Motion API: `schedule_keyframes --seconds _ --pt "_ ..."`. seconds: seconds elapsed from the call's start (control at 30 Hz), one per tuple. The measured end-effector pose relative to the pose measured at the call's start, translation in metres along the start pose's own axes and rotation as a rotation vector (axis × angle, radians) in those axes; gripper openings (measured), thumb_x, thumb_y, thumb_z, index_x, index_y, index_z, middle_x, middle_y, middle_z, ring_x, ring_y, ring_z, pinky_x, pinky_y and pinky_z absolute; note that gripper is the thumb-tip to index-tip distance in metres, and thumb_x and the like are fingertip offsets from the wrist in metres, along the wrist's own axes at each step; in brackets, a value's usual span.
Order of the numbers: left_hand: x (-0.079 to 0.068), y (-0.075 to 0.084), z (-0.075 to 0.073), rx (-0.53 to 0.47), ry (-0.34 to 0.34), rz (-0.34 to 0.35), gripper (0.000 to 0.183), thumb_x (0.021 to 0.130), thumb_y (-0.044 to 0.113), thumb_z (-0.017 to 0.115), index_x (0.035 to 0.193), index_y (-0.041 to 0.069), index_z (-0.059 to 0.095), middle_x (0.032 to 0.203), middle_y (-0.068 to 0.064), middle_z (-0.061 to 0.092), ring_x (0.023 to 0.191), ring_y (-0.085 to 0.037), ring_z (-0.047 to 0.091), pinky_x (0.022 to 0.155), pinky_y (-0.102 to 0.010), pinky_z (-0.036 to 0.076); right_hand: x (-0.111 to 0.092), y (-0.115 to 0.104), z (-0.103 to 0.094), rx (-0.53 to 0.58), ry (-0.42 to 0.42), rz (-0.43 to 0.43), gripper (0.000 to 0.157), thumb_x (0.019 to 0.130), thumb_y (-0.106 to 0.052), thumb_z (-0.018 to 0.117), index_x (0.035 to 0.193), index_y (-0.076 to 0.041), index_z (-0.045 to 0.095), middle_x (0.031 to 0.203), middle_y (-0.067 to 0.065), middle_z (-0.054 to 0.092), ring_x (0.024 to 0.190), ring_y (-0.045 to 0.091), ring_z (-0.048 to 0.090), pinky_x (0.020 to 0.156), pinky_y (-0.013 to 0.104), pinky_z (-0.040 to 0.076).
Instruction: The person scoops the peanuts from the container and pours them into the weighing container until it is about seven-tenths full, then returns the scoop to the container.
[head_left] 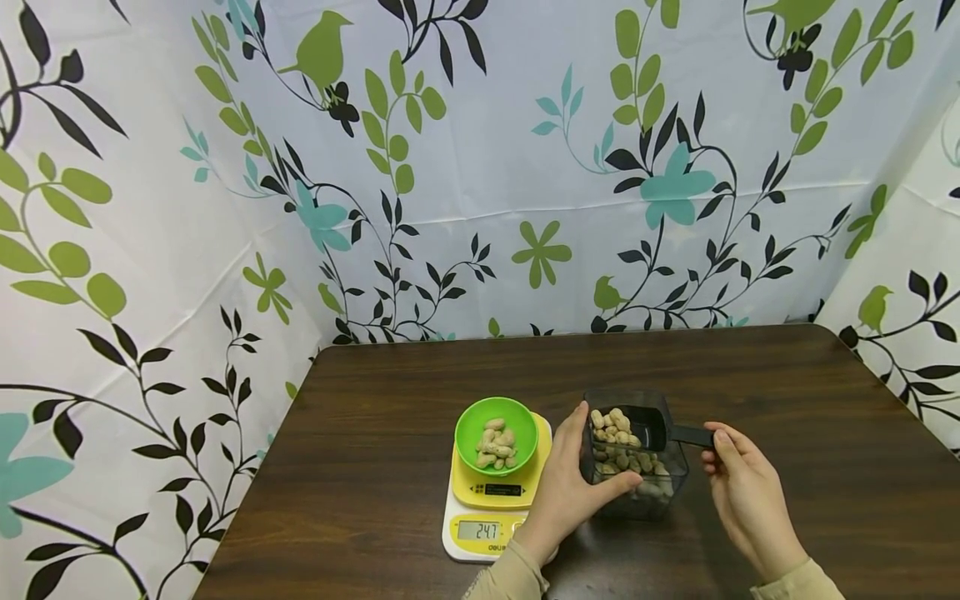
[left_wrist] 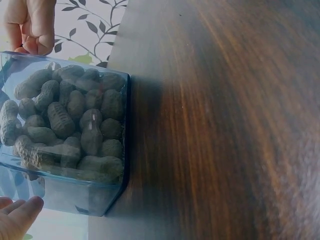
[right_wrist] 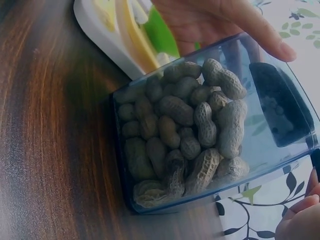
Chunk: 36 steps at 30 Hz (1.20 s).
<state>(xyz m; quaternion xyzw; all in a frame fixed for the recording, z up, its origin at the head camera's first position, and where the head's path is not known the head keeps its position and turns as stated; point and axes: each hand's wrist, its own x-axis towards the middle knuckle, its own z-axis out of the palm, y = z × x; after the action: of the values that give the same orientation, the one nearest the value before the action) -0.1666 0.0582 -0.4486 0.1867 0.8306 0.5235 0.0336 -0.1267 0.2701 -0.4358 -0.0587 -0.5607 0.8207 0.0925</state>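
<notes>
A clear dark-tinted plastic container [head_left: 651, 497] stands on the table, part filled with unshelled peanuts [right_wrist: 175, 110]. My left hand [head_left: 566, 479] holds its left side, with the fingers along the wall and the thumb at the front. My right hand [head_left: 746, 492] pinches the handle of a black scoop [head_left: 654, 427] to the right of the container. The scoop's head lies inside the container's top, beside the peanuts. In the right wrist view, the scoop head shows through the clear wall above the peanuts.
Left of the container, a yellow and white kitchen scale [head_left: 462, 492] bears a green bowl [head_left: 468, 419] with several peanuts in it. The scale's display reads 24.7. The brown wooden table [head_left: 360, 467] meets patterned cloth [head_left: 480, 267] at its back and sides.
</notes>
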Motion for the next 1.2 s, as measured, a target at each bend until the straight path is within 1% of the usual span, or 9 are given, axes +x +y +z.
schedule_keyframes --seconds 0.13,0.37,0.5,0.6,0.77,0.93,1.03,1.13,1.2 --pt "0.0 0.001 0.0 -0.006 0.002 -0.013 0.096 0.074 0.057 0.07 0.147 0.043 0.011 0.154 0.01 0.02 0.141 -0.017 0.027 0.105 -0.052 0.036 0.0 -0.002 -0.003 0.014 0.002 0.031 0.016 0.097 -0.029 0.045 0.109 -0.023 0.052 0.103 -0.006 0.037 0.084 0.002 0.04 0.073 0.013 0.036" --pt "-0.001 0.003 0.0 -0.024 -0.004 -0.034 0.097 0.073 0.06 0.069 0.147 0.043 0.01 0.154 0.011 0.019 0.141 -0.017 0.026 0.105 -0.053 0.035 -0.001 -0.002 -0.004 0.004 -0.012 0.049 0.017 0.098 -0.029 0.041 0.112 -0.022 0.048 0.108 -0.005 0.032 0.086 0.003 0.037 0.073 0.014 0.035" --pt "-0.003 0.003 -0.002 -0.018 -0.01 -0.048 0.099 0.073 0.06 0.07 0.146 0.044 0.006 0.155 0.008 0.019 0.142 -0.019 0.026 0.105 -0.053 0.035 -0.002 -0.004 -0.002 -0.003 -0.015 0.063 0.018 0.098 -0.03 0.041 0.113 -0.023 0.047 0.11 -0.005 0.03 0.086 0.002 0.037 0.073 0.014 0.034" --pt "-0.003 0.004 -0.003 -0.008 -0.015 -0.04 0.1 0.073 0.058 0.071 0.147 0.042 0.005 0.155 0.006 0.019 0.142 -0.02 0.025 0.106 -0.053 0.035 -0.002 -0.006 -0.002 -0.001 -0.027 0.057 0.018 0.099 -0.03 0.04 0.114 -0.023 0.047 0.11 -0.004 0.029 0.086 0.002 0.036 0.073 0.013 0.035" --pt "-0.003 0.006 -0.009 0.019 -0.008 0.0 0.1 0.073 0.057 0.071 0.147 0.042 0.005 0.155 0.007 0.018 0.141 -0.019 0.026 0.105 -0.052 0.036 0.0 -0.011 0.0 0.035 -0.051 0.026 0.019 0.099 -0.028 0.041 0.115 -0.021 0.047 0.109 -0.004 0.029 0.085 0.002 0.037 0.073 0.013 0.035" --pt "-0.003 0.011 -0.02 0.044 0.023 0.065 0.099 0.074 0.056 0.071 0.147 0.041 0.006 0.155 0.007 0.018 0.141 -0.02 0.026 0.104 -0.053 0.037 0.003 -0.02 0.007 0.081 -0.076 -0.04 0.019 0.098 -0.024 0.044 0.115 -0.017 0.049 0.106 -0.003 0.035 0.083 0.004 0.04 0.071 0.014 0.037" --pt "-0.002 0.013 -0.028 0.04 0.028 0.096 0.098 0.075 0.054 0.071 0.147 0.04 0.006 0.155 0.006 0.017 0.141 -0.02 0.026 0.104 -0.053 0.037 0.004 -0.026 0.012 0.092 -0.093 -0.069 0.021 0.098 -0.023 0.045 0.116 -0.016 0.05 0.105 -0.001 0.036 0.082 0.005 0.042 0.07 0.015 0.038" --pt "-0.001 0.014 -0.038 0.051 0.038 0.122 0.098 0.076 0.053 0.07 0.148 0.039 0.005 0.156 0.005 0.015 0.141 -0.021 0.026 0.104 -0.053 0.037 0.006 -0.03 0.021 0.092 -0.103 -0.073 0.022 0.097 -0.024 0.046 0.117 -0.016 0.05 0.106 -0.001 0.035 0.082 0.005 0.042 0.071 0.015 0.039" --pt "-0.001 0.013 -0.046 0.078 0.059 0.133 0.098 0.076 0.055 0.07 0.148 0.039 0.006 0.156 0.004 0.014 0.141 -0.022 0.026 0.104 -0.053 0.037 0.008 -0.033 0.029 0.081 -0.108 -0.071 0.023 0.097 -0.025 0.046 0.118 -0.016 0.049 0.106 -0.001 0.035 0.082 0.005 0.043 0.071 0.015 0.039"
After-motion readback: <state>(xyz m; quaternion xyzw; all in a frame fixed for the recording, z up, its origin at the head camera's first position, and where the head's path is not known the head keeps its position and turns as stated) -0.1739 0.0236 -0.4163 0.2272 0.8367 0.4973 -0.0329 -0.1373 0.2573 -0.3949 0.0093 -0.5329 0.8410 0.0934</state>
